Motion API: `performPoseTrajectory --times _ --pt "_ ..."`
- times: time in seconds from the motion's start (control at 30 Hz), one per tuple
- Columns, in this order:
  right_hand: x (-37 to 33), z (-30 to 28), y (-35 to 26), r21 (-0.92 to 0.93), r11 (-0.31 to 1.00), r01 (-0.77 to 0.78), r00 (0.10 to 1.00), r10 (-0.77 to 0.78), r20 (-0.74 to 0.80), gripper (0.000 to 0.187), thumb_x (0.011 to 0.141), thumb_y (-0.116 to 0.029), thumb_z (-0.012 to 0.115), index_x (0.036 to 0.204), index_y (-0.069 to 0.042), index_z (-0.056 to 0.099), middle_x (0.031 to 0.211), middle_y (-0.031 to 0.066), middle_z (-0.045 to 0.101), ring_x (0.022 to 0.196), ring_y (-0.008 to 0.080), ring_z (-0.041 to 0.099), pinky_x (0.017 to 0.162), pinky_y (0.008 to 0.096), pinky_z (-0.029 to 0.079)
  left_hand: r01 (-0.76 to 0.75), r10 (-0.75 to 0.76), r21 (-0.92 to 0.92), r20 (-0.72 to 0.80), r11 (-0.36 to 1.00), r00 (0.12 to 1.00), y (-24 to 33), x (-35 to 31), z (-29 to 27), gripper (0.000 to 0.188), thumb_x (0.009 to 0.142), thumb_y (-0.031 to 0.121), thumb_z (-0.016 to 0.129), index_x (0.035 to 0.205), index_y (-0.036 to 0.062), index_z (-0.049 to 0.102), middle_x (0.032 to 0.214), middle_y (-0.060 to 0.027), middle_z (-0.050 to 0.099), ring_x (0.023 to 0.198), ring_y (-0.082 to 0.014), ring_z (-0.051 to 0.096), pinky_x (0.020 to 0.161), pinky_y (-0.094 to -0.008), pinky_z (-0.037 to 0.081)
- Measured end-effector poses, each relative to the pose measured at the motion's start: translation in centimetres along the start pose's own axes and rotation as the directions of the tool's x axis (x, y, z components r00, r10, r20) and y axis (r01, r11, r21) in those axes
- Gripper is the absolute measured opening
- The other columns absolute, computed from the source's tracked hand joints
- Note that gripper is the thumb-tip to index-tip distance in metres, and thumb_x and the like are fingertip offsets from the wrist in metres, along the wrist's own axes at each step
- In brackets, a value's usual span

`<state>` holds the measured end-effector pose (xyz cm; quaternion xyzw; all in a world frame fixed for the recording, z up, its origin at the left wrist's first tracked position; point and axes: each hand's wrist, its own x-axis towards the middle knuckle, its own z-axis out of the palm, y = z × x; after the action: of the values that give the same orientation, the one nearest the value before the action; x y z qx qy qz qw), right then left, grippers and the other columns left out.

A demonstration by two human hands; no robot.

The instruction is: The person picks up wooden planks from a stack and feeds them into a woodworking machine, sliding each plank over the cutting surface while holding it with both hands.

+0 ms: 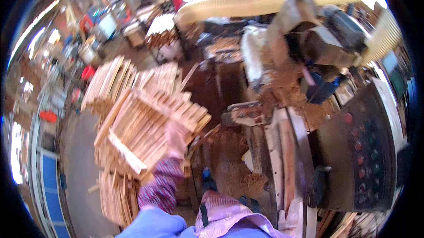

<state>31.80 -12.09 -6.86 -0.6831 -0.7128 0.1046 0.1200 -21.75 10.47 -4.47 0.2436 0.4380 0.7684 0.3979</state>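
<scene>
My left hand (176,138) reaches over a stack of pale wooden strips (148,127), at its right side. It is smeared by motion, so its fingers and any grip are unclear. Some strips lie crosswise on top of the others, including a short light one (126,150) at the front. My right hand (289,221) is low in the picture, at the near end of a long machine bed (277,163). Only part of it shows and its fingers are indistinct. A reddish-brown strip of wood (288,163) runs along that bed.
On the right stands a dark control panel (362,149) with rows of buttons. A pale ribbed hose (274,6) crosses the far side above a machine covered in sawdust (282,90). More strips are stacked (117,198) at the near left. My foot (207,179) is on the floor between.
</scene>
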Motion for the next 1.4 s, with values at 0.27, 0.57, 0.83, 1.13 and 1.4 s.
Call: performPoseTrajectory --times 0.27,0.57,0.83,1.13,1.4 --pt "15.8 1.9 -2.9 -0.466 0.884 0.041 0.999 -0.021 0.049 0.054 0.100 -0.024 0.039 0.146 0.004 0.034 0.151 0.0252 0.033 0.139 0.0438 0.029 0.118 0.0488 0.019 0.130 -0.294 -0.299 -0.613 0.945 0.734 7.1 22.4 -30.1 0.068 0.086 0.068 0.051 0.115 0.0064 0.049 0.105 -0.0113 0.053 0.094 -0.0256 0.050 0.082 -0.0341 0.045" --pt "36.3 5.8 -3.4 -0.498 0.838 0.224 0.964 -0.267 -0.017 0.052 0.099 -0.016 0.042 0.149 -0.005 0.033 0.153 0.0194 0.033 0.141 0.0377 0.030 0.118 0.0444 0.022 -0.470 -0.049 -0.354 -0.836 0.809 0.546 9.0 31.1 -42.1 0.053 0.084 0.038 0.073 0.122 0.0063 0.053 0.121 -0.0128 0.059 0.103 -0.0321 0.060 0.084 -0.0479 0.054" --pt "35.9 6.6 -21.8 0.364 0.902 0.231 0.972 -0.199 -0.124 0.047 0.094 -0.010 0.056 0.139 0.000 0.048 0.142 0.0184 0.050 0.133 0.0300 0.045 0.114 0.0358 0.032 -0.163 0.037 -0.204 -0.514 0.965 0.857 8.3 17.5 -29.0 0.040 0.080 0.051 0.066 0.094 0.0133 0.060 0.089 -0.0047 0.063 0.082 -0.0235 0.063 0.073 -0.0398 0.056" --pt "18.2 -1.6 -31.5 0.606 0.597 0.526 0.676 -0.725 0.127 0.080 0.084 -0.028 0.070 0.147 0.001 0.031 0.148 0.0315 0.032 0.139 0.0394 0.035 0.112 0.0412 0.034 0.386 -0.401 -0.250 -0.011 0.888 0.916 1.1 -8.6 4.3 0.063 0.085 0.053 0.065 0.120 0.0036 0.048 0.101 -0.0067 0.057 0.093 -0.0203 0.056 0.084 -0.0375 0.050" --pt "4.0 -4.0 -10.8 0.227 0.955 0.190 0.979 -0.201 0.024 0.068 0.079 -0.013 0.068 0.140 0.003 0.042 0.138 0.0335 0.045 0.123 0.0434 0.052 0.099 0.0445 0.047 0.482 -0.475 -0.118 0.083 0.868 0.876 -4.0 -18.2 14.2 0.027 0.097 0.030 0.058 0.115 0.0097 0.051 0.094 -0.0033 0.058 0.079 -0.0157 0.060 0.069 -0.0363 0.057"
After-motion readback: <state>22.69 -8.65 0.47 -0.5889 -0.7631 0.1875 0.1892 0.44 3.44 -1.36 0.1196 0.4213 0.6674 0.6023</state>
